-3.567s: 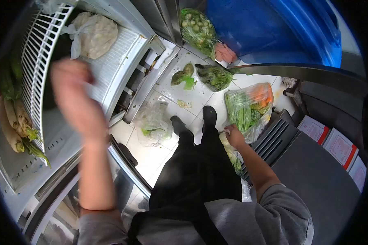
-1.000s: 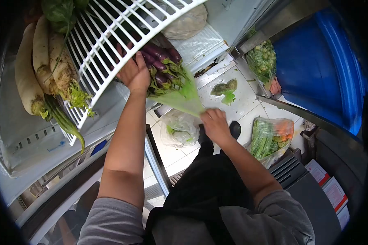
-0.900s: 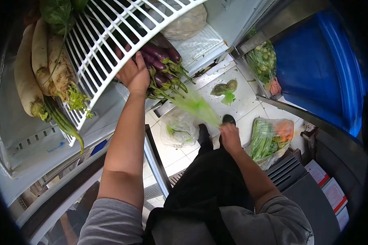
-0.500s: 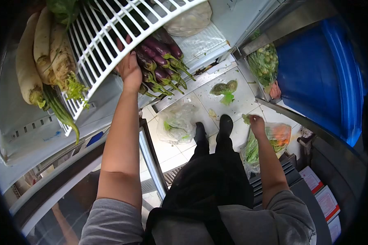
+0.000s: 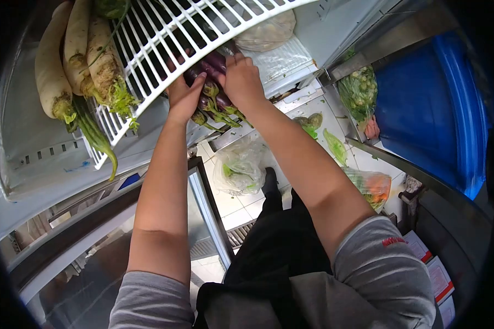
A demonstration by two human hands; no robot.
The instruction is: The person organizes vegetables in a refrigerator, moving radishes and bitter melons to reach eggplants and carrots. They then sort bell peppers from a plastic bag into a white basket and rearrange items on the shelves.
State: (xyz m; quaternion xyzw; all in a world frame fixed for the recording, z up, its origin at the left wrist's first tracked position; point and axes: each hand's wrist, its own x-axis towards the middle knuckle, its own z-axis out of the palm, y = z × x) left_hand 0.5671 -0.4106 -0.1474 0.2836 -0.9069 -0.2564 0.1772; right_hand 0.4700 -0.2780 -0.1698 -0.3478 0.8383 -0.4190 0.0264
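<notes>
A bunch of purple eggplants with green stems lies in the fridge beneath a white wire shelf, stems toward me. My left hand grips the bunch from its left side, thumb over the top and fingertips partly hidden under the shelf. My right hand clasps the same bunch from the right, fingers curled over it. The eggplants' far ends are hidden under the shelf and my hands.
White radishes and long green pods rest on the shelf. A clear plastic bag, a loose green leaf and a bag with orange vegetables lie on the tiled floor. A blue bin is at right.
My right hand has left the floor side, where it held a leafy green piece, and now grips the eggplants. A green leaf now lies on the floor. My left hand stays on the bunch.
</notes>
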